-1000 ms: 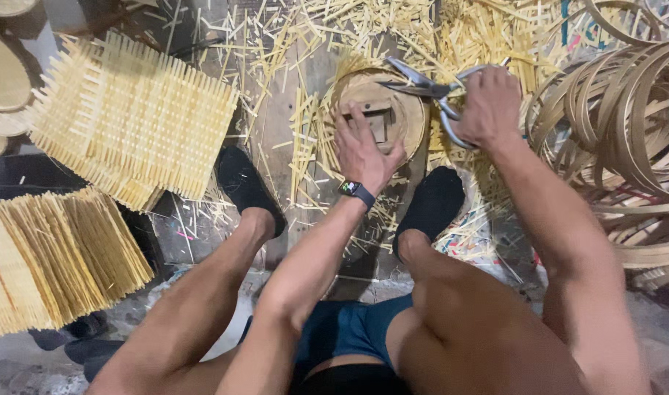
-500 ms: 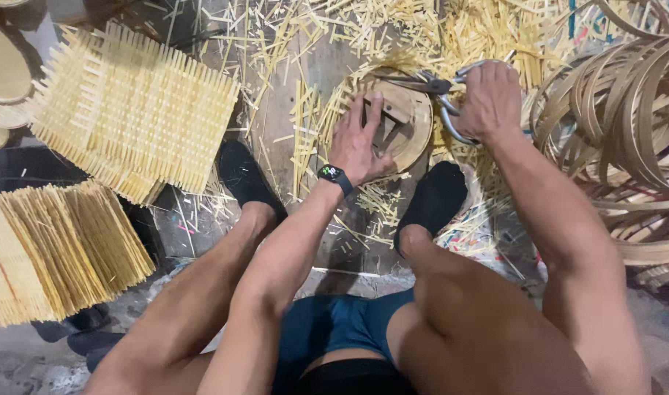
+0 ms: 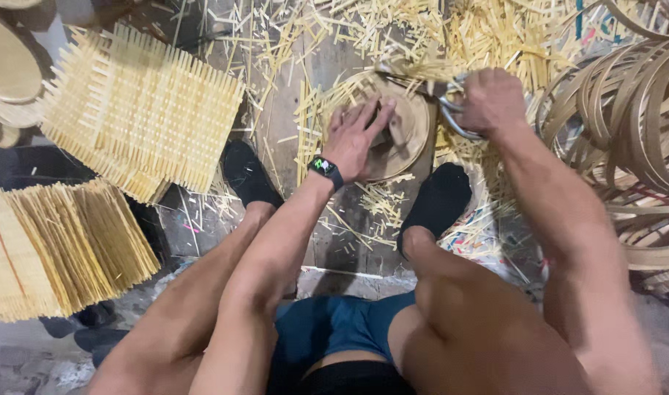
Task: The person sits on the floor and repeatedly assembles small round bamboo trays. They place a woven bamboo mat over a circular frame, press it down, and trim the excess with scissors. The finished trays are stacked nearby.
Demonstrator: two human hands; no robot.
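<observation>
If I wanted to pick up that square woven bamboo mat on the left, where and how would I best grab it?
Probably grip the woven bamboo mat by its near right corner, coming from the right, beside the left foot. That corner overhangs the floor edge, so fingers can slip beneath. Pinch the tightly woven body rather than the loose stick ends fringing every side, which look likely to bend or slide out.

shears (image 3: 430,91) blades blurred, bamboo hoops (image 3: 627,110) cut off (right edge)

Left hand (image 3: 358,137) flat, fingers spread, right hand (image 3: 492,99) fisted, arms extended
</observation>
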